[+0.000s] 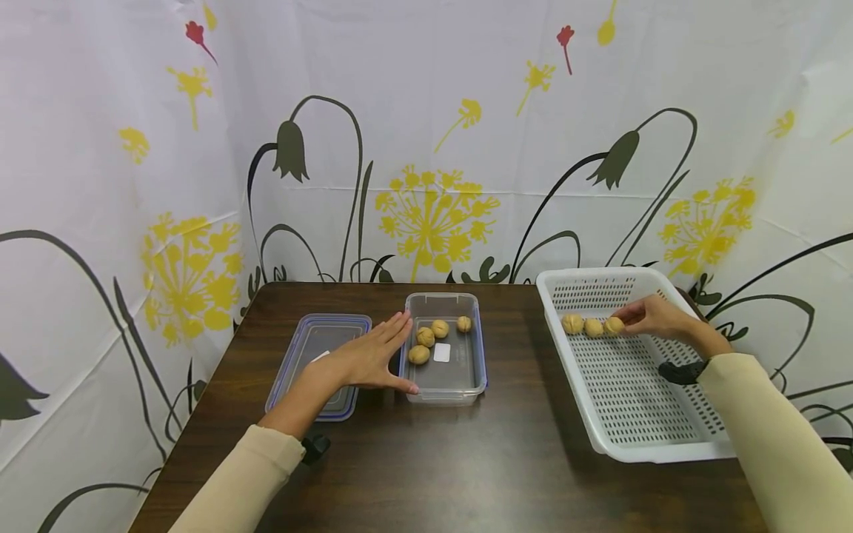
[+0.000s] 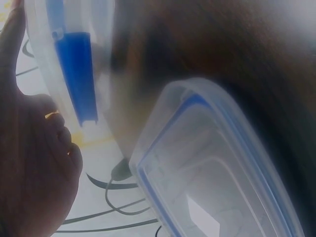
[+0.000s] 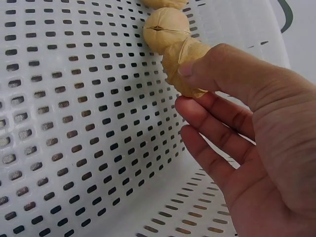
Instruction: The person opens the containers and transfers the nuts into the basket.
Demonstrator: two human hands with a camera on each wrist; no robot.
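Observation:
My left hand (image 1: 389, 354) lies flat with straight fingers against the left wall of a clear plastic container (image 1: 474, 370) that holds several walnuts (image 1: 425, 337). In the left wrist view the left hand (image 2: 34, 163) is beside the container's wall and blue clip (image 2: 74, 74). My right hand (image 1: 623, 323) reaches into a white perforated basket (image 1: 640, 414) and pinches a walnut (image 1: 614, 326), the rightmost of a row of three. In the right wrist view the thumb and fingers of the right hand (image 3: 197, 89) pinch that walnut (image 3: 180, 54), which touches its neighbour (image 3: 165, 27).
A blue-rimmed lid (image 1: 320, 363) lies left of the container, partly under my left forearm, and it also shows as the lid (image 2: 217, 173) in the left wrist view. All stands on a dark wooden table (image 1: 506, 459). A flowered curtain (image 1: 433, 148) closes off the back and sides.

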